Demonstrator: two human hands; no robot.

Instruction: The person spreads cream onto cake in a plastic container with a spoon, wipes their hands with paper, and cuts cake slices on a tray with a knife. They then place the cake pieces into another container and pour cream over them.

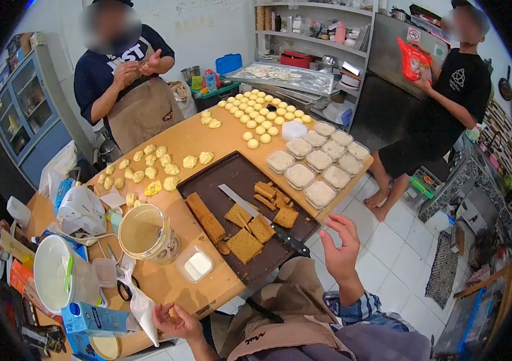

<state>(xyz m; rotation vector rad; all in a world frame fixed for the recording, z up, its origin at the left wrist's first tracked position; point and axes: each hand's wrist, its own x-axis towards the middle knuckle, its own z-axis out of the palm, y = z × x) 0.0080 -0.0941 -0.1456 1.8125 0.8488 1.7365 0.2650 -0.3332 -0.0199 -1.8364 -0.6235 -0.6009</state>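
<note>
My right hand (pixel 341 248) is raised beside the dark baking tray (pixel 238 174), its fingers apart and nothing in it. Low at the table's front edge, my left hand (pixel 178 323) has loosely bent, parted fingers and holds nothing. Just left of it lies a white-filled piping bag (pixel 141 301); whether the fingertips touch it is unclear. On the tray are pieces of brown cake (pixel 244 245), a long cake strip (pixel 205 218) and a knife (pixel 262 221) with a black handle over the rim. A small plastic tub (pixel 196 265) with white contents stands by the tray.
Filled plastic boxes (pixel 319 160) stand at the table's right end. Rounded dough balls (pixel 262 114) and rougher dough lumps (pixel 163 162) lie beyond. At left are a bucket (pixel 148 231), a white bowl (pixel 57 274), a mixer (pixel 81 210) and a blue carton (pixel 96 319). Two people stand across the room.
</note>
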